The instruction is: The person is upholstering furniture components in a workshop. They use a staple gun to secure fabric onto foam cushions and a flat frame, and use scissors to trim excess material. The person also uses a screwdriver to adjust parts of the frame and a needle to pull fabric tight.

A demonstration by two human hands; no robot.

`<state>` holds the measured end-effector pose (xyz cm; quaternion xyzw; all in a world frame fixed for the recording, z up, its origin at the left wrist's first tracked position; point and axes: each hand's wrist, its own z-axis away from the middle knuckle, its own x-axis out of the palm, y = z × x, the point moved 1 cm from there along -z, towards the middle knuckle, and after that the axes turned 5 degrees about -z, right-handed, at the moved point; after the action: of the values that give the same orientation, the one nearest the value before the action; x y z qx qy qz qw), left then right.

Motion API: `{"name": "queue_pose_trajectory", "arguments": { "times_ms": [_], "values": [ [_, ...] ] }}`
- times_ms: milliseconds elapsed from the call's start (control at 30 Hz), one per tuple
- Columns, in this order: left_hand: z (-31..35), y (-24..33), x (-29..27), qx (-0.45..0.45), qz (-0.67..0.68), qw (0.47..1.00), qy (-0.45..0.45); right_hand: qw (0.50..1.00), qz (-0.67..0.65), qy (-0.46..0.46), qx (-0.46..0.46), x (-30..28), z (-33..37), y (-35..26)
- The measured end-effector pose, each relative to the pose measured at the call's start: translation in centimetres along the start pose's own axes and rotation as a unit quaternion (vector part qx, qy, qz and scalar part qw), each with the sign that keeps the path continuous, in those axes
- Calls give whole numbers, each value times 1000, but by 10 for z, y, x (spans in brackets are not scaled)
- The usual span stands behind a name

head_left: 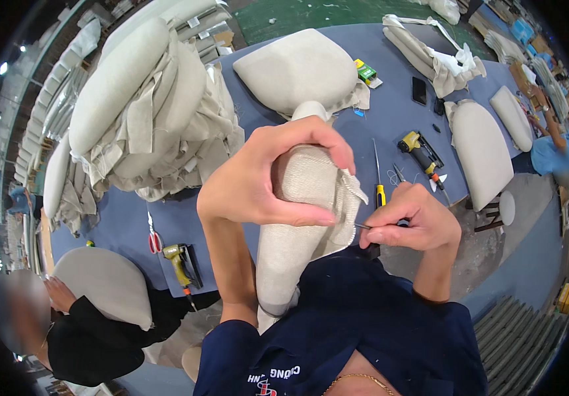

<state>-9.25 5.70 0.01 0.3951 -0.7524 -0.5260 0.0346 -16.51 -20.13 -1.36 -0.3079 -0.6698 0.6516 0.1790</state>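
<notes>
The beige padded piece covered in woven cloth (304, 178) looks matt and visibly ribbed. The broad blue-grey surface (400, 125) is smooth and dull. The slim yellow-and-black screwdriver (381, 196) joins a plastic handle to a metal shaft; the red-handled scissors (153, 233) have metal blades. The flat black phone (419, 91) looks smooth.

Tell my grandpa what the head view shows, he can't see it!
A person's left hand grips a beige fabric piece while the right hand holds a thin tool near its edge. Nearby, a bluish table holds beige cushions, a screwdriver and scissors.
</notes>
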Motion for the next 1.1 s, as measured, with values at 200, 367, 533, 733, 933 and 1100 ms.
{"name": "queue_pose_trajectory", "arguments": {
  "times_ms": [200,367,533,733,933,1100],
  "values": [
    [42,25,-22,-53,-15,996,66,993,46,104,40,-16,53,22],
    [100,74,-15,-154,-181,946,219,907,42,359,218,-5,113,129],
    [154,113,49,-258,-266,799,473,924,-49,258,276,12,131,202],
    [165,123,135,-266,-305,657,636,943,53,122,306,-23,122,293],
    [152,119,204,-354,-453,509,640,924,277,71,253,-96,124,389],
    [160,88,260,-366,-507,452,636,940,303,85,130,-115,17,368]
  ]
}}
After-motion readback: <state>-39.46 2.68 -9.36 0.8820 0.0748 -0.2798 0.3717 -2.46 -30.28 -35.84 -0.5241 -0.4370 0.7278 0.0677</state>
